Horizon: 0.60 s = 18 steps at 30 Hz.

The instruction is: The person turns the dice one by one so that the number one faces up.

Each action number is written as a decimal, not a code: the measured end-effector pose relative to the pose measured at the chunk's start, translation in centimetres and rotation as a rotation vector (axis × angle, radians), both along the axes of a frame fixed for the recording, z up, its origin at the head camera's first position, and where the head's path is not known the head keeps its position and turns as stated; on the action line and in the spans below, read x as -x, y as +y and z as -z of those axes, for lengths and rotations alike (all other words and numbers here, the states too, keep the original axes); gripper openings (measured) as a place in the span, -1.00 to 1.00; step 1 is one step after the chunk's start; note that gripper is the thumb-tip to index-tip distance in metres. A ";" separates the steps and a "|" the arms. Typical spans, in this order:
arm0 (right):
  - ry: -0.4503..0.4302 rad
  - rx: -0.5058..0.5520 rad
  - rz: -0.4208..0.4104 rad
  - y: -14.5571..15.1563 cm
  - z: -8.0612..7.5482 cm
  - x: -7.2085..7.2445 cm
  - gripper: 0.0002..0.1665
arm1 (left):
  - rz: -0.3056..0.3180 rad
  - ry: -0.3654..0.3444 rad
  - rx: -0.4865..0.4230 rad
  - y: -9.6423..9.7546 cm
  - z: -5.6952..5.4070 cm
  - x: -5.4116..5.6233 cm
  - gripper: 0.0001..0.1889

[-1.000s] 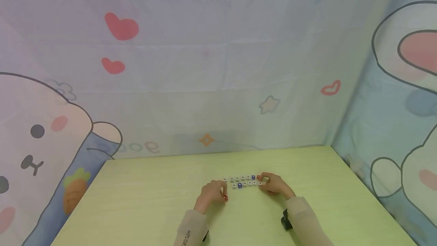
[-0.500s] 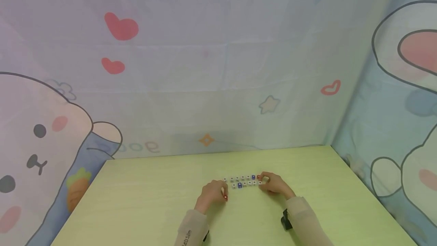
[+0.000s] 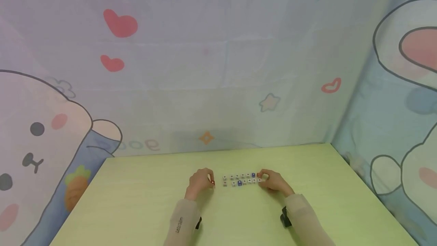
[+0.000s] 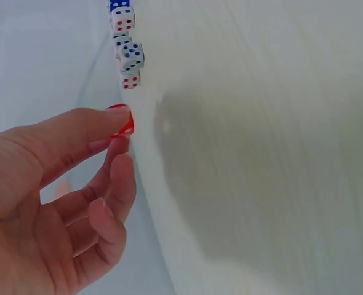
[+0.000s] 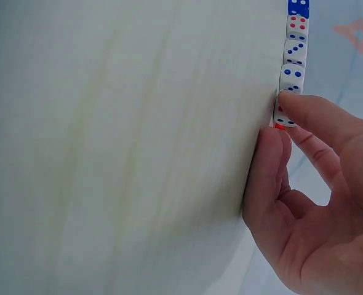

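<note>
My left hand pinches a red die between thumb and fingers, just left of two rows of small dice. My right hand is at the right end of those rows, its thumb and fingers around the end white die. Mostly white dice make up the far row and the front row. Each row includes one blue die, and another red die ends the far row beside my right fingers. A gap separates the front row's leftmost white die from the others.
The dice stand on a pale yellow-green table. Behind it hangs a cartoon-printed cloth, with more printed cloth along the right side. Black wrist cameras sit under both sleeves.
My left hand has moved left and away from me with the red die, uncovering a white die at the front row's left end. My right hand has stayed in about the same place.
</note>
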State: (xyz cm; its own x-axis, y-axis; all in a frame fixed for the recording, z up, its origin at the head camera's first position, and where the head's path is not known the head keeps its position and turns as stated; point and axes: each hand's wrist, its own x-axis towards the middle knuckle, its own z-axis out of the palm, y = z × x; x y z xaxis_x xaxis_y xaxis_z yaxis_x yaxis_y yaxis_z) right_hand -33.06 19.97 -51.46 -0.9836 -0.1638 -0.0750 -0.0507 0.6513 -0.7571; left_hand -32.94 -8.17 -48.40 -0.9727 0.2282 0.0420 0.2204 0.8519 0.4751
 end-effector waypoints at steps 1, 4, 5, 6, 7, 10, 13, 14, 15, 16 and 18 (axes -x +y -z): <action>0.002 -0.005 0.004 0.0 0.0 0.0 -0.86 | -0.007 0.010 -0.002 0.0 0.1 0.2 -0.88; -0.001 -0.007 0.007 0.0 0.1 0.1 -0.85 | -0.018 0.035 -0.025 0.5 0.6 0.8 -0.89; -0.002 -0.004 0.005 0.0 0.2 0.1 -0.85 | -0.019 0.046 -0.038 0.6 0.7 0.9 -0.90; -0.004 0.000 0.001 0.0 0.2 0.0 -0.85 | -0.019 0.055 -0.049 0.8 0.9 1.0 -0.91; -0.003 0.001 -0.005 0.1 0.2 0.0 -0.85 | -0.018 0.066 -0.058 1.0 1.1 1.0 -0.92; -0.003 0.009 -0.016 0.1 0.3 0.0 -0.84 | -0.031 0.079 -0.074 1.5 1.7 1.3 -0.94; 0.007 0.007 -0.015 0.2 0.3 0.1 -0.84 | -0.042 0.089 -0.066 1.8 2.1 1.7 -0.95; 0.008 0.007 -0.012 0.2 0.3 0.1 -0.84 | -0.047 0.087 -0.066 1.8 2.1 1.8 -0.95; 0.009 0.004 -0.009 0.2 0.3 0.2 -0.85 | -0.048 0.087 -0.068 1.9 2.1 1.8 -0.95; 0.008 0.005 -0.007 0.2 0.3 0.2 -0.84 | -0.047 0.087 -0.069 1.9 2.2 1.9 -0.95; 0.007 0.010 -0.003 0.2 0.3 0.2 -0.84 | -0.044 0.086 -0.073 1.9 2.2 1.9 -0.95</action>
